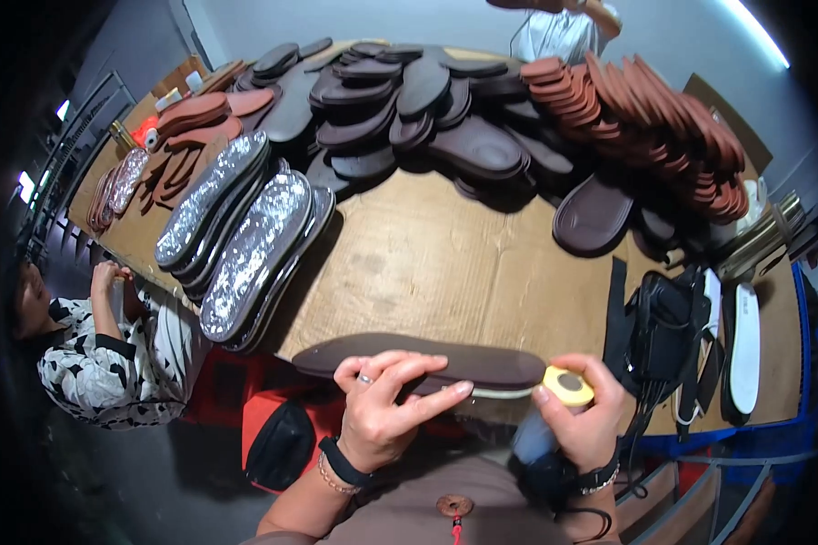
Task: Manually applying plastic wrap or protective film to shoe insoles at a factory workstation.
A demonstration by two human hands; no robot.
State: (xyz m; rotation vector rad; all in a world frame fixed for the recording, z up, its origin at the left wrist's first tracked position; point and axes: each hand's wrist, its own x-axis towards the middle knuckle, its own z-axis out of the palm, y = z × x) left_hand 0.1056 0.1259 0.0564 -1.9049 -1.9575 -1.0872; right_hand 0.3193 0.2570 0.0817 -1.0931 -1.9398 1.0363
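Observation:
A dark brown shoe sole (482,362) stands tilted at the table's near edge, with a pale strip along its lower side. My left hand (386,407) grips the near side of it, thumb hidden and fingers lying over its face. At the sole's right end, my right hand (586,413) holds a yellow rounded piece with a dark round middle (568,386), pressed against or close to the sole's tip. Its exact kind is not clear. A blurred grey-blue shape (536,440) hangs below that hand.
Silver-covered soles (259,245) are stacked at left. Dark soles (477,150) heap at the back, reddish-brown soles (645,127) at back right. A black corded device (661,313) and a white sole (745,350) lie right. Co-workers (109,354) are left and at the far side.

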